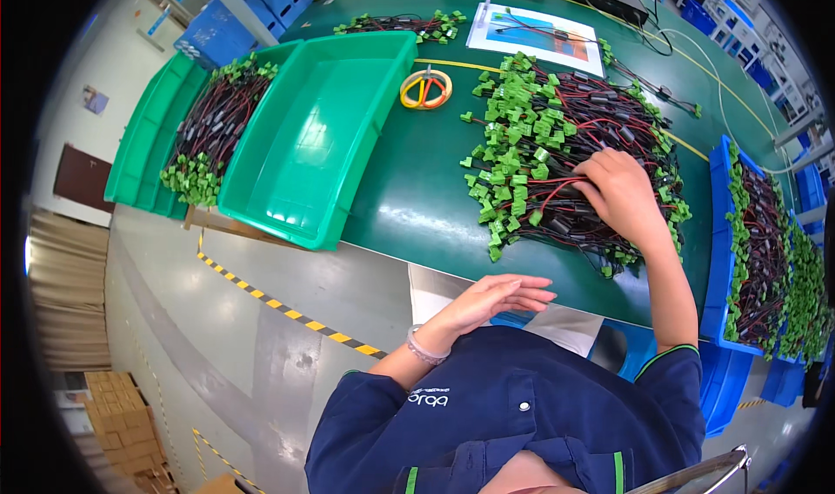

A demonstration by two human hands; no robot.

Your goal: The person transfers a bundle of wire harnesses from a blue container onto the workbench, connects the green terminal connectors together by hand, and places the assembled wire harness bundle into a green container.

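Observation:
A large pile of wire harnesses point(609, 116) lies on the green table, red and black leads with bright green connectors and small black cylindrical parts. My right hand point(619, 194) reaches over the pile's near side, its fingers bent and closed around a red and black wire harness point(555, 181); the fingertips are partly hidden among the leads. Apart from the pile, near the table's front edge, my left hand point(500, 303) hovers with straight fingers and nothing in it.
An unfilled green tray point(317, 137) stands left, beside another green tray point(143, 146) with harnesses. Tape rolls point(426, 88) and a printed sheet point(531, 37) lie farther back. Another harness bunch point(404, 27) sits at the back. Blue bins point(720, 233) of harnesses stand right.

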